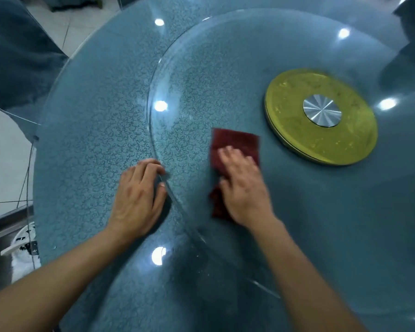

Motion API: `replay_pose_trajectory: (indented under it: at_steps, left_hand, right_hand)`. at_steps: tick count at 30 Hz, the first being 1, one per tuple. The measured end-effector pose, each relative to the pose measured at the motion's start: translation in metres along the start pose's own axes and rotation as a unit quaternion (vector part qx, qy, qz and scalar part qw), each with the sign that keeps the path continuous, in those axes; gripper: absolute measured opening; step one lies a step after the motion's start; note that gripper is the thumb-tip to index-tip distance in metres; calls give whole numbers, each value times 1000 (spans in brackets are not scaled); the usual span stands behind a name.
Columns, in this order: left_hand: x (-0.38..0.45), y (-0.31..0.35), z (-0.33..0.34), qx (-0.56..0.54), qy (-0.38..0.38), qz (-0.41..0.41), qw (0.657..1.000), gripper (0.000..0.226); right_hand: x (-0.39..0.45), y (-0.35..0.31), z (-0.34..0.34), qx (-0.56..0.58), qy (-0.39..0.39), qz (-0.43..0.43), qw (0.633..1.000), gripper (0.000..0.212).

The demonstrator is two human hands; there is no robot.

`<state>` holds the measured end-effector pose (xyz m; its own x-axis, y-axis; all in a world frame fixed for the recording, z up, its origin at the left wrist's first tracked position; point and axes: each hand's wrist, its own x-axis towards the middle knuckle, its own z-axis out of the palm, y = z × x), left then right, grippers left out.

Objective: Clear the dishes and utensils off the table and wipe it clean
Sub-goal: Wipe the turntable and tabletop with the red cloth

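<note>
A round table [86, 144] with a patterned teal cloth under glass fills the view. On it sits a big glass turntable [225, 68] with a yellow-green hub [345, 140] and a silver centre cap [322, 110]. My right hand [243, 188] presses flat on a dark red cloth [235, 142] lying on the turntable glass. My left hand [139, 195] grips the turntable's left rim, fingers over the edge and thumb against it. No dishes or utensils are in sight.
Teal-covered chairs [17, 56] stand at the far left, and another one [412, 27] at the far right. A metal cart or bin holding a white bag [22, 250] is at the lower left, beside the table's edge. Pale floor tiles [3, 164] show on the left.
</note>
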<state>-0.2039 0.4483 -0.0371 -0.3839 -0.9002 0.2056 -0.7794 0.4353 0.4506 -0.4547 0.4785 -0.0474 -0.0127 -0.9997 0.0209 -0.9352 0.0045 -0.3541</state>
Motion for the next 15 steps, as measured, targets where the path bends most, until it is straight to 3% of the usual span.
replay_pose_trajectory:
  at_steps: [4, 8, 11, 15]
  left_hand:
    - [28, -16, 7, 49, -49, -21, 997, 52]
    - [33, -19, 17, 73, -98, -15, 992, 68]
    - [10, -5, 21, 52, -85, -23, 995, 65]
    - [-14, 14, 17, 49, -62, -9, 997, 56]
  right_hand:
    - [-22, 113, -41, -21, 105, 265, 958, 71]
    - [-29, 142, -56, -44, 117, 384, 915, 77]
    - [-9, 112, -40, -41, 116, 359, 925, 77]
    - [19, 19, 0, -40, 56, 135, 988, 74]
